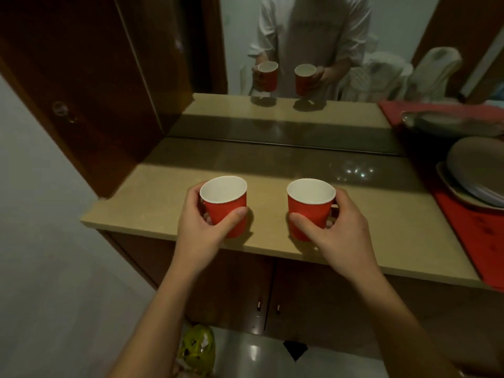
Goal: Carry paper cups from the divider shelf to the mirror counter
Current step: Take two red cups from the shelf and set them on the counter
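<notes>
Two red paper cups with white insides are held upright over the front part of the beige mirror counter. My left hand wraps around the left cup. My right hand wraps around the right cup. The cups stand side by side, a hand's width apart, and both look empty. Whether their bases touch the counter I cannot tell. The mirror behind the counter reflects both cups and the person holding them.
Stacked plates and a bowl sit on a red cloth at the counter's right end. A dark wooden panel rises on the left. Cabinet doors are below the counter. A yellow-green bag lies on the floor.
</notes>
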A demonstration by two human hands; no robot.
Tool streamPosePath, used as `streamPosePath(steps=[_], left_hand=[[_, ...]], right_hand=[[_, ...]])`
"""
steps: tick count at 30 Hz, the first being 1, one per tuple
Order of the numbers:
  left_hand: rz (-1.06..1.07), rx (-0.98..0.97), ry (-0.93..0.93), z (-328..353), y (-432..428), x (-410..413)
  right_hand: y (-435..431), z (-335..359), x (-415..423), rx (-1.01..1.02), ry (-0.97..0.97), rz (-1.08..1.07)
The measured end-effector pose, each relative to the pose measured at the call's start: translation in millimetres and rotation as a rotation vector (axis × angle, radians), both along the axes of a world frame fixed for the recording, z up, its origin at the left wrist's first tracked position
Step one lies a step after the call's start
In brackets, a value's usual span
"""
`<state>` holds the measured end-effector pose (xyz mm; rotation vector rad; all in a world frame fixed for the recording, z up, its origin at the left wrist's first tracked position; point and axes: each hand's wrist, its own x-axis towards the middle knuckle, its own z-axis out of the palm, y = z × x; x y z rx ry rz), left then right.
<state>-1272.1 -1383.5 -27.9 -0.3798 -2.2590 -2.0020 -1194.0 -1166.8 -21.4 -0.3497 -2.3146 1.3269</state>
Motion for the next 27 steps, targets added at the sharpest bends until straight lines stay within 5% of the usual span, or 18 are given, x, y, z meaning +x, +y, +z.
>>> streamPosePath(steps=[27], left_hand=[[-0.007, -0.279, -0.016, -19.3, 42.1, -108.5]], right_hand=[[19.6, -20.1, -107.3, -0.045, -0.056, -0.081]])
